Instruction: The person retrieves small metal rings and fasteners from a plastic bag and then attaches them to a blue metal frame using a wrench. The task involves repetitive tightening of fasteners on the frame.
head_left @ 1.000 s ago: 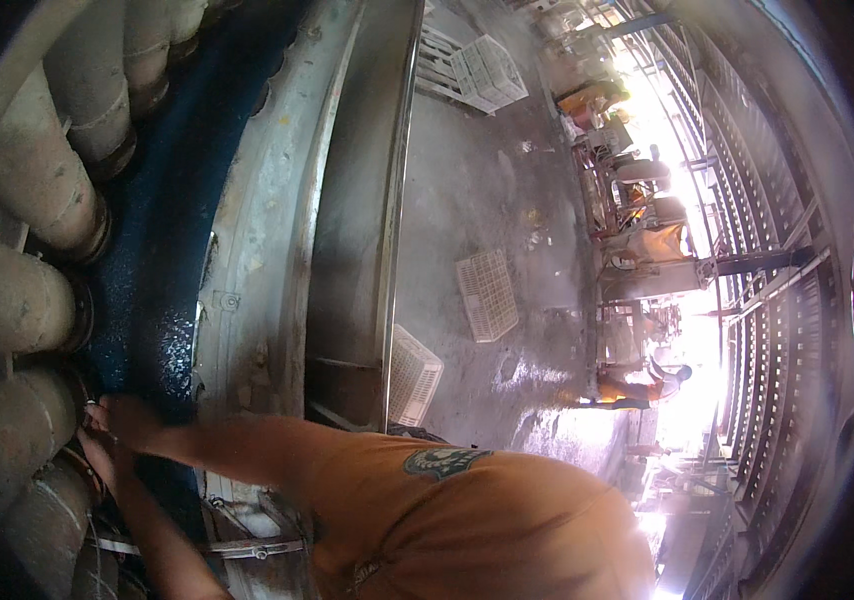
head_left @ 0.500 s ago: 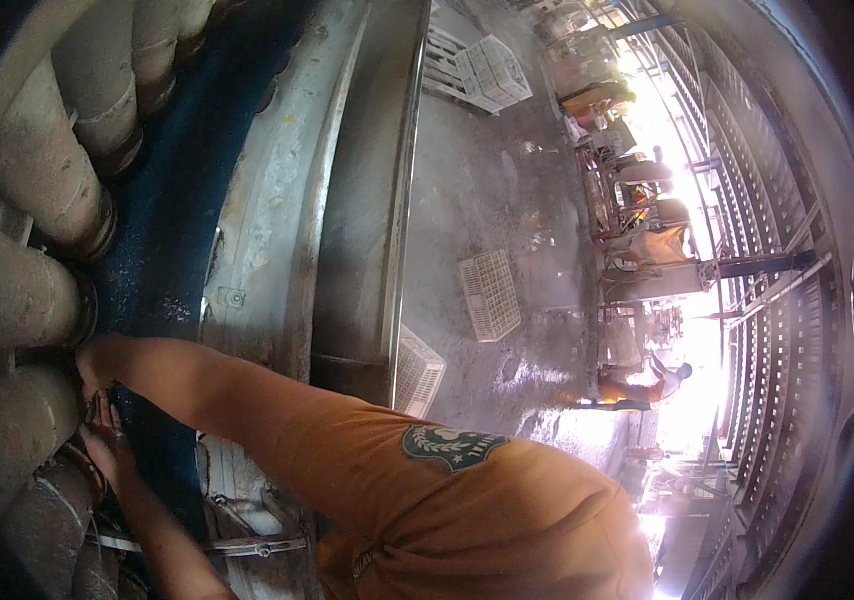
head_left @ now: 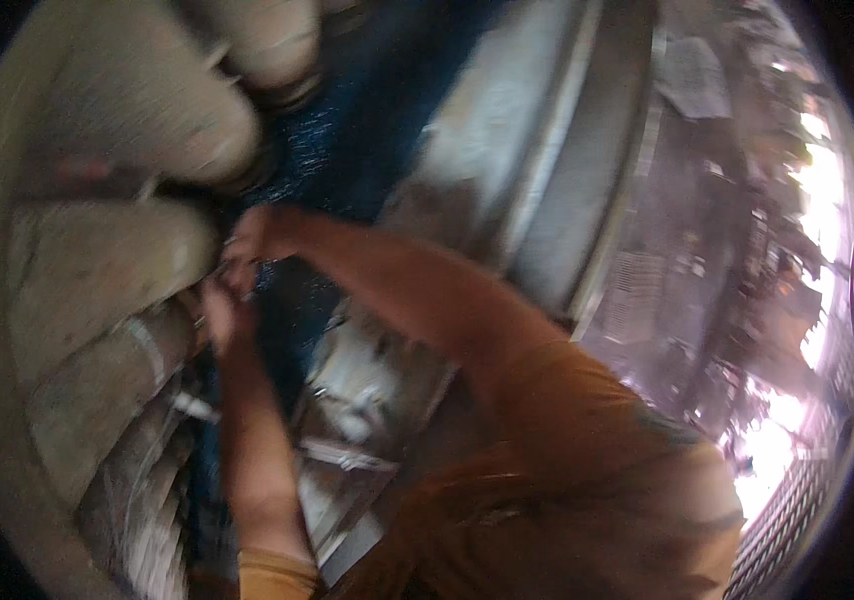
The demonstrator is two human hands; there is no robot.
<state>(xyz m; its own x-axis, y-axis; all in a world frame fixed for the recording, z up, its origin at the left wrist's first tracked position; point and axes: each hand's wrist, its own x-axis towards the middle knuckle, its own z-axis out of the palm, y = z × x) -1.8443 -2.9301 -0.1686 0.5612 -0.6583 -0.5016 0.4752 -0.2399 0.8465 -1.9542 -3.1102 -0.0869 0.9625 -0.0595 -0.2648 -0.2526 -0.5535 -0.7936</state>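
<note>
The sack seam [head_left: 232, 270], left of centre in the frame, is being worked by both hands between pale sacks [head_left: 97, 270]. The right hand [head_left: 257, 235] and left hand [head_left: 215, 315] are blurred; whether fingers are clamped cannot be told. A firm, steady pinch is probably being called for.

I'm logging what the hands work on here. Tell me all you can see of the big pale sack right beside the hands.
The pale sack is a bulging, rounded grey-beige bag, cloth-like and dusty, lying among similar sacks stacked at the picture's left. Its end faces the dark blue strip beside it. The right hand meets that end from above, and the left hand from below. The picture is blurred, so seams, ties and whatever the fingers grip cannot be made out.
</note>
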